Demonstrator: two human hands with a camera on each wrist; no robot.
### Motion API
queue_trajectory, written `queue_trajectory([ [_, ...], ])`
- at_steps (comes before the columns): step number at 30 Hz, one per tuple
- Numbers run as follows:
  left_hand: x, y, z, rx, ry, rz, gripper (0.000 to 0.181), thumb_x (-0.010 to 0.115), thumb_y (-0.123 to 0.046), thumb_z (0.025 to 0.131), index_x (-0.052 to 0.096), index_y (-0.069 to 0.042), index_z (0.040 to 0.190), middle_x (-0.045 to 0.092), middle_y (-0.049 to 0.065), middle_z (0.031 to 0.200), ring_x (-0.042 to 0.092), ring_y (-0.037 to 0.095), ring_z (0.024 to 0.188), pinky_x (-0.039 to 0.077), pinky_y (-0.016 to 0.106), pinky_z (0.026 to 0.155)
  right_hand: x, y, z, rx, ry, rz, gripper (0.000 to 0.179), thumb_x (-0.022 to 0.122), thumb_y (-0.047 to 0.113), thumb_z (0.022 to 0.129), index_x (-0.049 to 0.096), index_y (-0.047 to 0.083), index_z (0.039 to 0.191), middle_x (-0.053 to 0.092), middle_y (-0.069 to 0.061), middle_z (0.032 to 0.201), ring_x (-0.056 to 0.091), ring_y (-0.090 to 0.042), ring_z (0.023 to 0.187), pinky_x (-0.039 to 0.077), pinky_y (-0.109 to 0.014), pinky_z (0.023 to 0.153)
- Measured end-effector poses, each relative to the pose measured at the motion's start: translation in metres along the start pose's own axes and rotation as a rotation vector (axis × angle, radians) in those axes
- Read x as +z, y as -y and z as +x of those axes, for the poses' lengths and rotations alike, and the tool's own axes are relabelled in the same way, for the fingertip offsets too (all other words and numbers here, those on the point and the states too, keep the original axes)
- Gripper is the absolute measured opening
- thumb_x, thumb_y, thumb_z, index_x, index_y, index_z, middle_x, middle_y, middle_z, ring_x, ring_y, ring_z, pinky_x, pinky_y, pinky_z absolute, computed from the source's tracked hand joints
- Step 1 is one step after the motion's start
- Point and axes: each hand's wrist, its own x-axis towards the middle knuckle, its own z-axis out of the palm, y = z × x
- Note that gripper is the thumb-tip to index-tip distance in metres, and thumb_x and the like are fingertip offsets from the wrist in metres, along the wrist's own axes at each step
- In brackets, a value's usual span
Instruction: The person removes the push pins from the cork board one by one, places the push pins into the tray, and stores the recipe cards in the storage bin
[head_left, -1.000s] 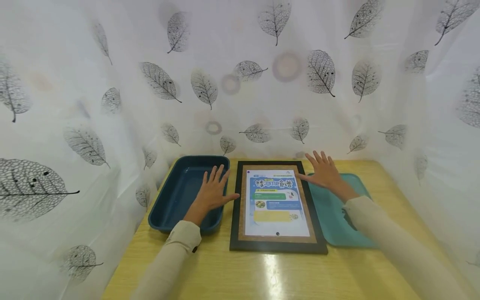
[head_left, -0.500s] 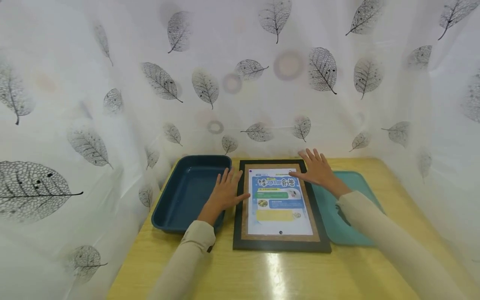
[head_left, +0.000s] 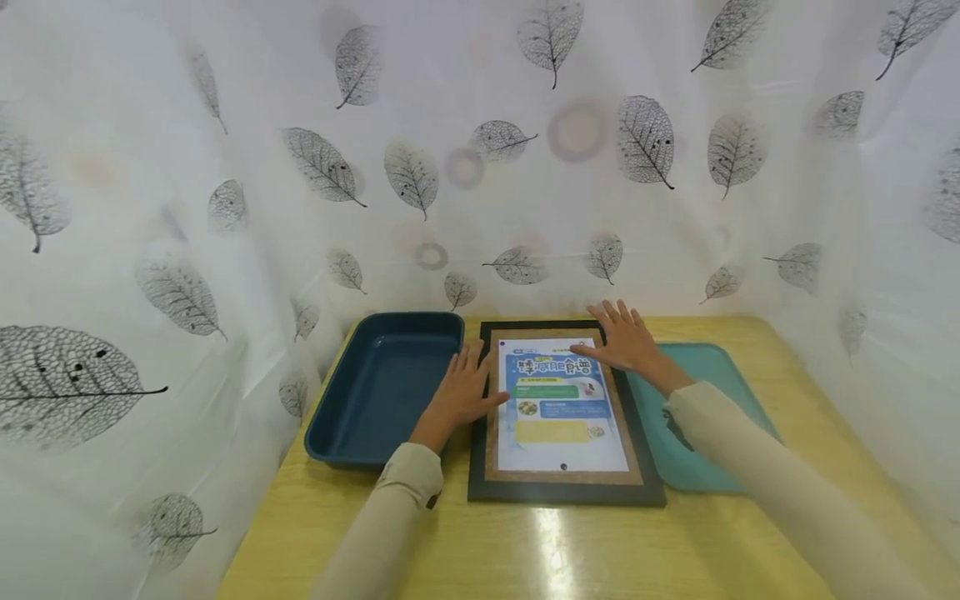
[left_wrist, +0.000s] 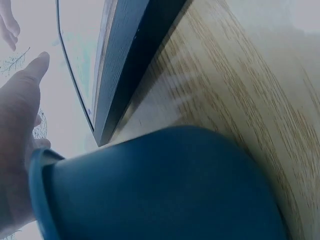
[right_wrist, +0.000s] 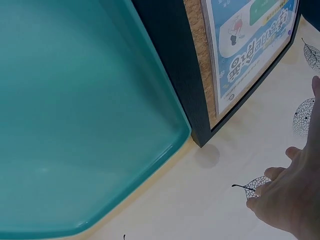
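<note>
Spread hands at both sides of a framed corkboard (head_left: 566, 492)

Head view: lying on a wood-grain table (head_left: 510, 550), the corkboard, bearing a printed poster (head_left: 558, 421) in Chinese with pin-like dots (head_left: 564, 467) at its upper corners and lower edge. Left of the corkboard, a dark-blue baking dish (head_left: 375, 400); right of it, a turquoise tray (head_left: 720, 367); beyond it, a leaf-printed curtain (head_left: 480, 83). At the corkboard's left side, the left hand (head_left: 461, 392), fingers spread, thumb out towards the poster. Over its upper right corner, the right hand (head_left: 626, 342), likewise spread. No grip apparent in either; cannot tell about light contact with the frame.

Left wrist view: thumb extended near the baking dish rim, other fingers mostly hidden. Only a narrow strip of table between baking dish and corkboard. Liable to knock the baking dish by dropping the wrist too low.

Right wrist view: hand beyond the corkboard's upper corner, fingers foreshortened, nothing pinched. Tray edge close alongside the frame. Liable to shove the tray by sliding the corkboard rightward, or to crease the poster by dragging a thumb across.
</note>
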Motion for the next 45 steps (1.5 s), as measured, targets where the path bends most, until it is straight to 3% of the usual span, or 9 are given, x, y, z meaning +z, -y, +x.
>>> queue_trajectory([
  [13,0.005,-0.014,0.005,-0.010,0.044,-0.010,0.089,0.063,-0.053,0.101,0.021,-0.011,0.167,0.011,0.018,0.173,0.011,0.042,0.158,0.019,0.053,0.127,0.005,0.006,0.004,-0.003,0.022,-0.046,0.102,0.061,0.069,0.092,0.026,0.007,0.165,0.017,-0.028,0.169,0.011,-0.051,0.155,0.005,-0.064,0.125],
  [22,0.012,-0.019,0.007,-0.022,0.078,0.032,0.086,0.062,-0.056,0.100,0.028,-0.010,0.165,0.017,0.019,0.171,0.015,0.044,0.157,0.023,0.054,0.126,0.008,0.008,0.001,-0.004,0.051,-0.014,0.101,0.058,0.070,0.093,0.024,0.007,0.165,0.015,-0.028,0.169,0.008,-0.051,0.156,0.003,-0.063,0.125],
  [33,0.019,-0.025,0.016,-0.059,0.126,0.098,0.091,0.057,-0.063,0.100,0.024,-0.011,0.166,0.013,0.017,0.173,0.014,0.042,0.158,0.021,0.052,0.127,0.017,0.009,0.006,-0.005,0.046,0.030,0.101,0.062,0.066,0.093,0.025,0.006,0.165,0.016,-0.028,0.168,0.008,-0.051,0.155,0.002,-0.062,0.126],
  [39,0.019,-0.029,0.016,-0.072,0.136,0.035,0.089,0.059,-0.060,0.100,0.027,-0.008,0.165,0.016,0.021,0.171,0.015,0.045,0.157,0.021,0.053,0.126,0.024,0.010,0.009,-0.021,0.045,0.035,0.100,0.062,0.066,0.093,0.025,0.006,0.165,0.020,-0.027,0.168,0.011,-0.052,0.155,0.006,-0.063,0.126],
  [45,0.021,-0.031,0.017,-0.118,0.155,-0.011,0.087,0.057,-0.059,0.102,0.026,-0.009,0.165,0.012,0.019,0.173,0.013,0.043,0.157,0.019,0.052,0.127,0.031,0.013,0.013,-0.020,0.044,0.042,0.100,0.064,0.066,0.093,0.027,0.007,0.165,0.023,-0.024,0.168,0.011,-0.051,0.155,0.004,-0.061,0.126],
])
